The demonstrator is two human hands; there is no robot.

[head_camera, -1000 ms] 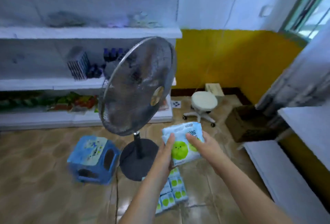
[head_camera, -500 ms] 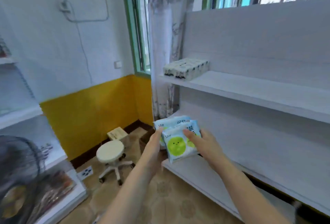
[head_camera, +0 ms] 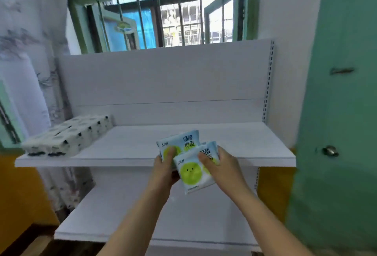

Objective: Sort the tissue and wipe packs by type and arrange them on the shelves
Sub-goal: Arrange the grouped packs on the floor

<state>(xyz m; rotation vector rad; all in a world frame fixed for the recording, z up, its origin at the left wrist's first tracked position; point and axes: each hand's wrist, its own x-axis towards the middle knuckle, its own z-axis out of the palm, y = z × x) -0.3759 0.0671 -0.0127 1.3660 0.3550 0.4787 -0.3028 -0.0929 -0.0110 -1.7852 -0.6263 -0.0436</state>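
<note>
Wipe packs [head_camera: 189, 171] held before upper shelf [head_camera: 126, 153]

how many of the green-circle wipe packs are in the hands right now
2 can be told apart. The rear wipe pack is in the left hand; the front wipe pack overlaps it, held by the right hand. More may be hidden behind.

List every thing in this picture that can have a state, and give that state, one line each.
Left hand: grips the rear wipe pack.
Right hand: grips the front wipe pack, overlapping the rear one.
Tissue packs: lying in rows at the upper shelf's left end.
Lower shelf: nothing visible on it.
Window: barred, panes swung open.
Door: shut.
</note>
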